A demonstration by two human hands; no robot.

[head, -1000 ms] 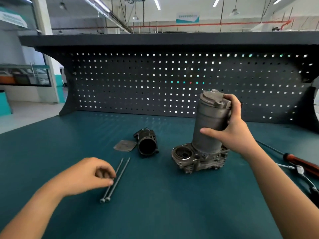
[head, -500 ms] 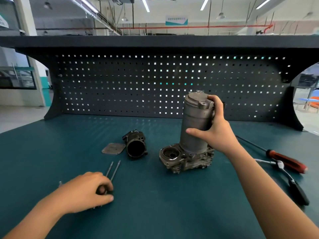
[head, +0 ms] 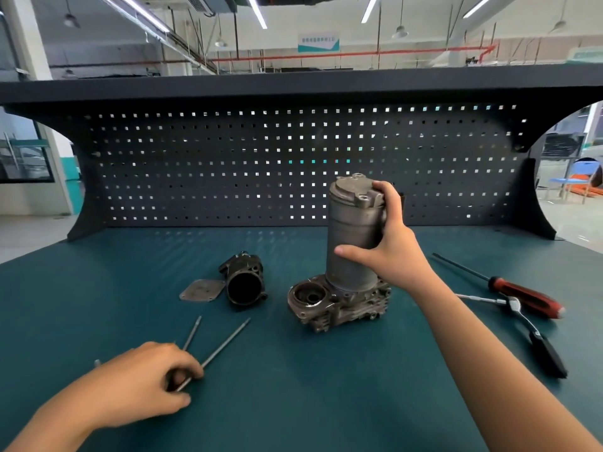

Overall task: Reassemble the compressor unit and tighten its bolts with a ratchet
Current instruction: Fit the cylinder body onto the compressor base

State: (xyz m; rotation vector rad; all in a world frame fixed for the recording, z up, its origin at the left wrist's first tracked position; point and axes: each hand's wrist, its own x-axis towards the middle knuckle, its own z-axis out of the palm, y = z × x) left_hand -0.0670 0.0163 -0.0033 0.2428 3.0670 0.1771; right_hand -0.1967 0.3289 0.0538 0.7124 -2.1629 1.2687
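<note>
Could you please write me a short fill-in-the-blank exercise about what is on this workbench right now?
1. The right hand grips the grey cylinder, which stands ____ on the compressor base.
2. The fingers of the left hand pinch a long, thin ____.
3. The ratchet lies beside a screwdriver with a ____ handle.
Missing words: upright; bolt; red.
</note>
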